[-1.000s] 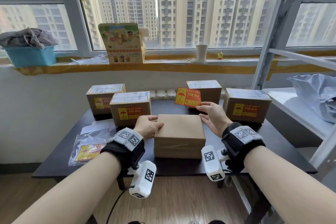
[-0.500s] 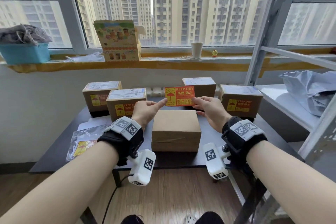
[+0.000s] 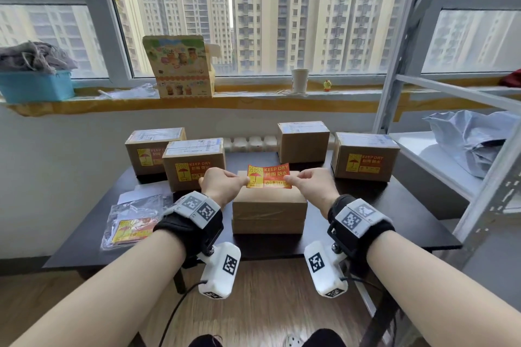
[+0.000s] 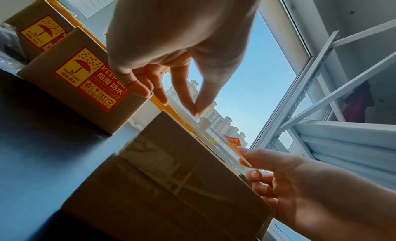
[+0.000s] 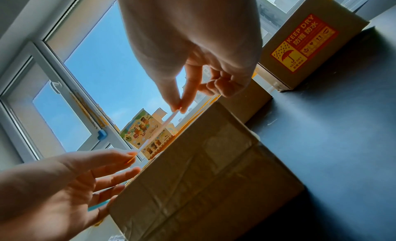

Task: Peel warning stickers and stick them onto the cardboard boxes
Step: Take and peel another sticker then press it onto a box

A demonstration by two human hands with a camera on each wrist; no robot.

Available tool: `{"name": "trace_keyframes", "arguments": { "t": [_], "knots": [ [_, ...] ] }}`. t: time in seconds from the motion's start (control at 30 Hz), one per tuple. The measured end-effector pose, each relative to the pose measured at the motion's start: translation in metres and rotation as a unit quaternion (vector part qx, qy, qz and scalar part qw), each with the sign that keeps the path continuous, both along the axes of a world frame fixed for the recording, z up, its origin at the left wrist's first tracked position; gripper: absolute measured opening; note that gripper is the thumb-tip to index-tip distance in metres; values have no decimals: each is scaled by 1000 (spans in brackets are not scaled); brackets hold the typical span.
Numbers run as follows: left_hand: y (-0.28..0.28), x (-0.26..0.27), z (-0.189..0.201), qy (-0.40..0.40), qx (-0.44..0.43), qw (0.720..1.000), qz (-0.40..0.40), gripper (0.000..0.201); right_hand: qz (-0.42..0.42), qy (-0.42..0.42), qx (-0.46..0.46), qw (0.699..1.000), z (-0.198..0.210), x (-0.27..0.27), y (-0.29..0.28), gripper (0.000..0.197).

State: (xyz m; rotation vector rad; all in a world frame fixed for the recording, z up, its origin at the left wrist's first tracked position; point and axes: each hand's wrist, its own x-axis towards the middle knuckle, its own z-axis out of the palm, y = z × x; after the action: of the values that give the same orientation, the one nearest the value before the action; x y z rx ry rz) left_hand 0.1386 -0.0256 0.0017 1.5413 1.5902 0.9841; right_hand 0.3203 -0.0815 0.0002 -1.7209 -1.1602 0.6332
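A red and yellow KEEP DRY sticker [image 3: 269, 176] is stretched between my two hands just above the far top edge of a plain cardboard box [image 3: 269, 205] at the table's middle. My left hand [image 3: 245, 179] pinches its left end between thumb and forefinger. My right hand [image 3: 289, 179] pinches its right end. In the right wrist view the sticker [image 5: 158, 131] shows edge-on, clear of the box top [image 5: 214, 168]. The left wrist view shows the left hand's pinch [image 4: 196, 109] and the sticker's far end [image 4: 232, 141].
Several boxes stand behind on the dark table [image 3: 380, 220]: two with stickers at the left [image 3: 153, 149] [image 3: 194, 163], one with none showing [image 3: 303, 141], one with a sticker at the right [image 3: 365, 156]. A plastic bag of stickers [image 3: 132, 222] lies front left. A metal shelf [image 3: 479, 177] stands right.
My left hand left the box top and took the sticker's left end. My right hand came off the box side. The sticker now hangs level between both hands over the box.
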Motion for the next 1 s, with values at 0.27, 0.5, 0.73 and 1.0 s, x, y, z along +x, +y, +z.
{"name": "trace_keyframes", "arguments": {
  "t": [0.27, 0.5, 0.73, 1.0],
  "knots": [
    [7, 3, -10, 64, 11, 998, 7, 23, -17, -55, -33, 998, -7, 2, 11, 26],
    [7, 6, -12, 73, 14, 997, 3, 23, 2, -89, -49, 995, -3, 3, 10, 25],
    [10, 11, -13, 90, 20, 995, 23, 30, 4, -158, -66, 985, 0, -1, 13, 35],
    [11, 13, -11, 110, 15, 993, 30, 39, 4, -203, -64, 977, 0, -3, 12, 26]
  ]
}}
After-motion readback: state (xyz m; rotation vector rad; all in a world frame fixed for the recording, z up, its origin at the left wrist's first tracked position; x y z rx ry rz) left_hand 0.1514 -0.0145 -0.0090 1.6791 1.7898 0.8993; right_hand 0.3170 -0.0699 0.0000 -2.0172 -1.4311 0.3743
